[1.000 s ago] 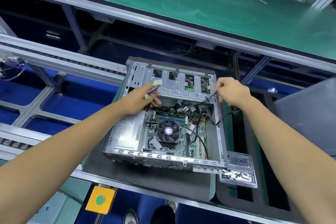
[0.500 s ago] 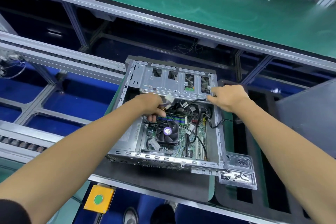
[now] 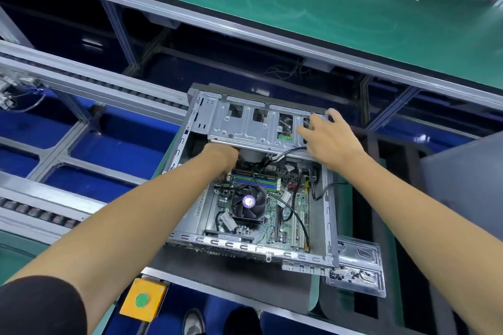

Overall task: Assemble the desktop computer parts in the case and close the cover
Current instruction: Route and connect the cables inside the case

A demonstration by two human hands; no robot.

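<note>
Inside the open case on the bench, your left hand reaches under the drive cage, grip hidden. Your right hand rests spread on the cage's right end.

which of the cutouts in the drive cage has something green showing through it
The third cutout from the left in the drive cage, next to the right hand. Green shows at its bottom; the two left cutouts look dark.

Fan on mobo in case, screw tray at case's near-right corner
</note>
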